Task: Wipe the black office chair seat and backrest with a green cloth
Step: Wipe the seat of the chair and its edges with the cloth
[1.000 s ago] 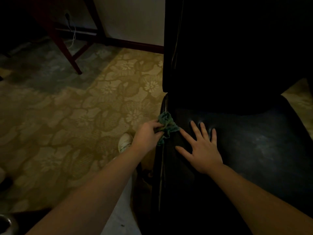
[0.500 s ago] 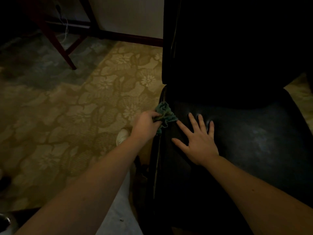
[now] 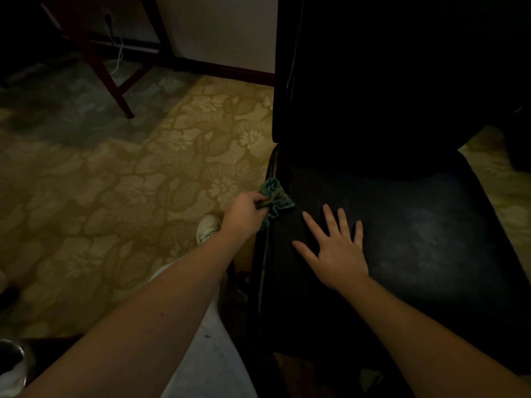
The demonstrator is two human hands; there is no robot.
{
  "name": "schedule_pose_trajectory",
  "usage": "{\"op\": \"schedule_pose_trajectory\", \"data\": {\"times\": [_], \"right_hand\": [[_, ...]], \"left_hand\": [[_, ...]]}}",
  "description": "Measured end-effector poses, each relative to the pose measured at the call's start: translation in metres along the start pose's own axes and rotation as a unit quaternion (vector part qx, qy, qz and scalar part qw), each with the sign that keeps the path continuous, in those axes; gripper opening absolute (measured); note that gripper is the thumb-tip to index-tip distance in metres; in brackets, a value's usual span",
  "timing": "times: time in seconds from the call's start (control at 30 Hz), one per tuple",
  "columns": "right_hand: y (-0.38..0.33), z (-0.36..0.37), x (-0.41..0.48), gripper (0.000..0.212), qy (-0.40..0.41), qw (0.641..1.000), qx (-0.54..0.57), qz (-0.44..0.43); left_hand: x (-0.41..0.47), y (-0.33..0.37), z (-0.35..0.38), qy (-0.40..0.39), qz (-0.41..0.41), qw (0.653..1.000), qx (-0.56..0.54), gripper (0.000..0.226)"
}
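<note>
Item: green cloth (image 3: pixel 275 198), bunched, at left edge of chair seat (image 3: pixel 416 239), near backrest (image 3: pixel 388 81). My left hand (image 3: pixel 244 215) pinches it in curled fingers. My right hand (image 3: pixel 334 248) flat on seat, fingers spread. Handling, judged: light, soft, limp; take hold at bunched middle.

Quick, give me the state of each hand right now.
Left hand: closed, gripping the green cloth at the seat's left edge.
Right hand: open, fingers spread flat on the seat.
</note>
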State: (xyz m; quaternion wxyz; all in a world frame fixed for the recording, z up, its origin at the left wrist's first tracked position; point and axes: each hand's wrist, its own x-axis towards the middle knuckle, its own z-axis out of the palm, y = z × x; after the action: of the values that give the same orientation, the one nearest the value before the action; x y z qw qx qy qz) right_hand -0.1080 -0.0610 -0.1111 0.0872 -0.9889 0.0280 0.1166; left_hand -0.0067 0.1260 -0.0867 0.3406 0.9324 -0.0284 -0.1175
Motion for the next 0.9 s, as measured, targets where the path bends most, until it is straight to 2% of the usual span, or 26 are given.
{"op": "schedule_pose_trajectory", "data": {"times": [0.1, 0.2, 0.4, 0.6, 0.9], "right_hand": [[0.003, 0.001, -0.012, 0.078, 0.009, 1.0, 0.006, 0.029], [0.006, 0.004, -0.014, 0.08, 0.019, 1.0, 0.0, 0.023], [0.011, 0.018, -0.014, 0.072, 0.067, 0.998, -0.011, 0.011], [0.001, 0.017, -0.007, 0.071, 0.066, 0.997, -0.009, 0.042], [0.0, 0.02, -0.009, 0.073, 0.093, 0.995, -0.002, 0.034]], "left_hand": [[-0.007, -0.002, -0.001, 0.002, -0.001, 1.0, -0.004, 0.035], [-0.019, -0.01, 0.001, -0.005, 0.002, 1.0, 0.0, 0.033], [-0.01, -0.009, -0.002, -0.024, 0.002, 1.0, 0.014, 0.035], [-0.014, -0.009, 0.0, -0.02, 0.0, 1.0, 0.018, 0.036], [-0.02, -0.014, 0.0, -0.015, 0.033, 0.998, 0.043, 0.035]]}}
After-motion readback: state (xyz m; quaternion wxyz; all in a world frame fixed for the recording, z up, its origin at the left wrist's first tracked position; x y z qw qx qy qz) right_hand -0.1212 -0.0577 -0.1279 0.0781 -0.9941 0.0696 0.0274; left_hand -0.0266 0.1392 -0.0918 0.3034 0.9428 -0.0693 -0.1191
